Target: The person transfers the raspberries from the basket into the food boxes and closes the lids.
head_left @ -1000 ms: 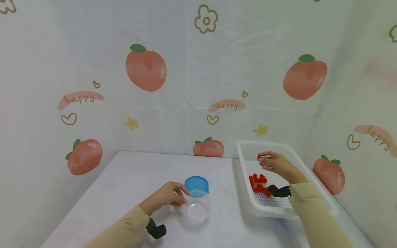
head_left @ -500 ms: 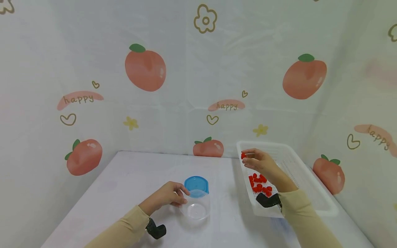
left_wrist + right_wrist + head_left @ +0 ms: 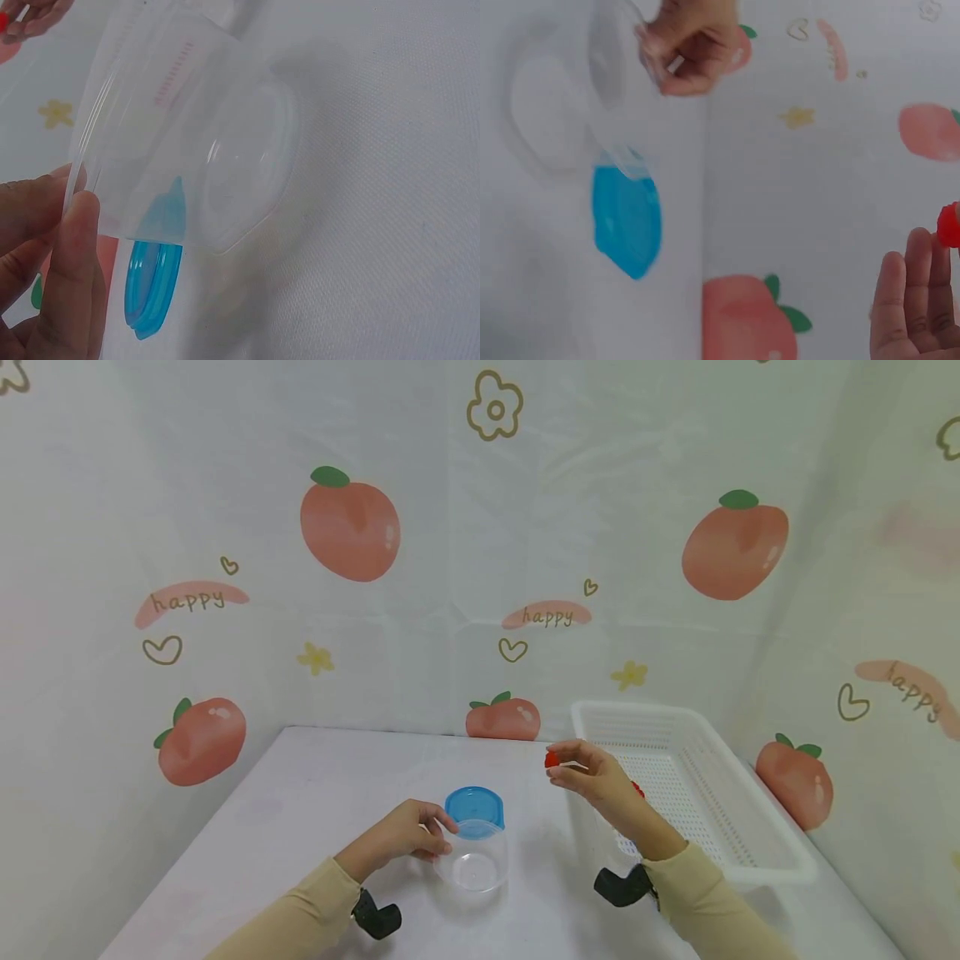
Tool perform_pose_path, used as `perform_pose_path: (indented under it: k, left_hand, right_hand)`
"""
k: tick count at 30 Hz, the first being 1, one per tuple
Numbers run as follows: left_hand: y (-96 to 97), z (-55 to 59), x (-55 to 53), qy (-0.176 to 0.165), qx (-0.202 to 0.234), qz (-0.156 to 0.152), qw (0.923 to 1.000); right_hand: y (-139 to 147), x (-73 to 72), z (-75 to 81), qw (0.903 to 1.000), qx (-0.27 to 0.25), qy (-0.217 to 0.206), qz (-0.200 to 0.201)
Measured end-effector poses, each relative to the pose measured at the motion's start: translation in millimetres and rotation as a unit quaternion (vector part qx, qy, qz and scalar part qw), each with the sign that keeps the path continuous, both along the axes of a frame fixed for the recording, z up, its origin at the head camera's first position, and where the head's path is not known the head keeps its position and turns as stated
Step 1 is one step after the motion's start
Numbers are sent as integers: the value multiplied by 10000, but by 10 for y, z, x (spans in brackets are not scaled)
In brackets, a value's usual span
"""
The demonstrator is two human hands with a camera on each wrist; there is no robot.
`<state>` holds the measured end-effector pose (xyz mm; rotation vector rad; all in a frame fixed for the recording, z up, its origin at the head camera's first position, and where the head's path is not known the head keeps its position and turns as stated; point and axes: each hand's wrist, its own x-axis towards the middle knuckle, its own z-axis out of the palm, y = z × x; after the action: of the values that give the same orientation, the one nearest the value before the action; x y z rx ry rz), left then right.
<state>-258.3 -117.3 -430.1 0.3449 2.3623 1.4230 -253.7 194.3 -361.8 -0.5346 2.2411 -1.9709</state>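
My left hand point(image 3: 401, 837) pinches the rim of a clear plastic tub point(image 3: 472, 875) standing on the table. The left wrist view shows thumb and fingers on both sides of the tub's wall, with pink printed marks on it. Just behind the tub lies a blue lid point(image 3: 475, 802), partly seen through the clear plastic. My right hand point(image 3: 611, 789) pinches a small red piece point(image 3: 552, 760) between thumb and fingertips, above the table and just left of the white basket's near-left side. In the right wrist view that red piece point(image 3: 948, 225) shows at the right edge.
A white perforated basket point(image 3: 701, 781) stands on the right of the table. More red pieces point(image 3: 637, 789) lie inside it, mostly hidden behind my right hand and forearm. A white cloth with printed fruit hangs behind the table point(image 3: 337, 768).
My right hand has moved left from above the basket, past its side, carrying the red piece toward the tub. The left hand, tub and lid have stayed in place.
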Motion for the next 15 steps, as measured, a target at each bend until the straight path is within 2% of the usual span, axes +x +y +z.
perform_pose_path:
  k: [5, 11, 15]
  left_hand:
    - [1, 0, -3, -25, 8, 11, 10000]
    - [-3, -12, -5, -5, 47, -2, 10000]
    - [-9, -13, -3, 10, 77, -31, 10000]
  right_hand:
    - [-186, 97, -159, 9997, 222, -108, 66]
    - [-359, 173, -426, 9996, 51, -140, 244]
    - [-419, 193, -584, 9992, 32, -308, 272]
